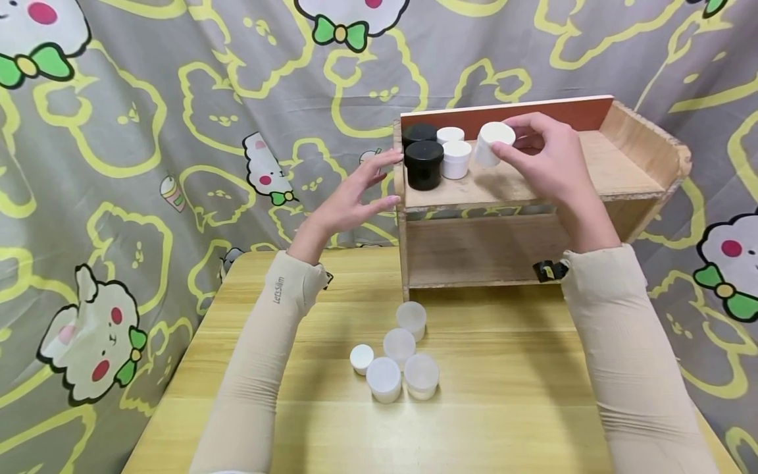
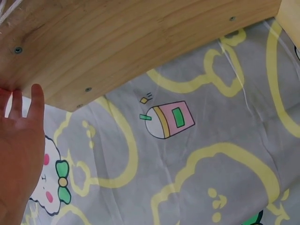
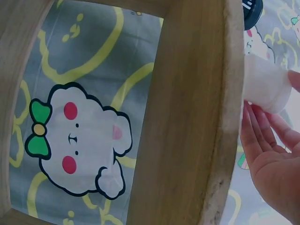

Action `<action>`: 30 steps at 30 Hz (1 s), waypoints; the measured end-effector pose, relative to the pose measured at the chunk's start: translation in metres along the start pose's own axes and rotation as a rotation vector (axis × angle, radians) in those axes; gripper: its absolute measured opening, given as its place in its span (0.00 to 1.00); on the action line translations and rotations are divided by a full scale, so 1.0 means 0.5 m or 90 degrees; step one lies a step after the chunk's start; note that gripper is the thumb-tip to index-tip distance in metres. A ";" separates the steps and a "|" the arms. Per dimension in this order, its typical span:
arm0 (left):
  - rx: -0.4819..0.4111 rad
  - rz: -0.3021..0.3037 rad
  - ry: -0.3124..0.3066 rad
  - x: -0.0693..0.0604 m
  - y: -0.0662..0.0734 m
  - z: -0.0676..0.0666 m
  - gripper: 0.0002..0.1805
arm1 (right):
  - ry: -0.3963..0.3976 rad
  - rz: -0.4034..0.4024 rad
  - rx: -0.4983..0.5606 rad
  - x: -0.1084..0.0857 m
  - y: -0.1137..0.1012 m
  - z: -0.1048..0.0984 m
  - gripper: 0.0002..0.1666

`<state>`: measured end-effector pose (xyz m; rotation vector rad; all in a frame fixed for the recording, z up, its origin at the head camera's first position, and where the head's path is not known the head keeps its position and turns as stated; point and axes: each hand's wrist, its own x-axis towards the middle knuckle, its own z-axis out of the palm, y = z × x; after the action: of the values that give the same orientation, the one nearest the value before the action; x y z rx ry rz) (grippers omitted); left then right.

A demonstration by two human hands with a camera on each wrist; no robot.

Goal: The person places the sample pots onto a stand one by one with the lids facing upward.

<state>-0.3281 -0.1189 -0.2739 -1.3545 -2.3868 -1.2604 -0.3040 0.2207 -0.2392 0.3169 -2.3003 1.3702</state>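
Note:
My right hand (image 1: 551, 155) pinches a white lidded jar (image 1: 490, 145) between thumb and fingers, tilted over the upper board of a wooden shelf (image 1: 628, 164). In the right wrist view the jar (image 3: 266, 84) looks pale, partly behind the shelf's edge. Left of it on that board stand a white jar (image 1: 456, 162) with another white jar (image 1: 451, 135) behind, and a black jar (image 1: 424, 168) with another black jar (image 1: 419, 133) behind. My left hand (image 1: 355, 197) is at the shelf's left side, fingers extended, holding nothing; in its wrist view the fingers (image 2: 35, 105) reach the side panel.
On the table (image 1: 509, 408), in front of the shelf, sit several translucent jars (image 1: 383, 378) and a smaller white-lidded jar (image 1: 361, 359). The shelf's lower board (image 1: 480, 250) lies beneath the upper one. A patterned curtain (image 1: 207, 131) hangs behind and at both sides.

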 end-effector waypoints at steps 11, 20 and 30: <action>-0.010 0.015 0.013 -0.003 0.000 0.000 0.35 | 0.012 0.044 -0.047 0.058 0.007 0.014 0.33; -0.010 0.016 0.011 -0.003 0.004 0.002 0.35 | 0.005 0.075 -0.061 0.078 0.021 0.031 0.34; -0.001 0.002 0.008 -0.003 0.007 0.002 0.35 | -0.002 0.104 -0.104 0.091 0.033 0.047 0.36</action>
<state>-0.3243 -0.1181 -0.2730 -1.3463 -2.3751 -1.2667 -0.3566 0.2095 -0.2397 0.0812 -2.4674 1.2457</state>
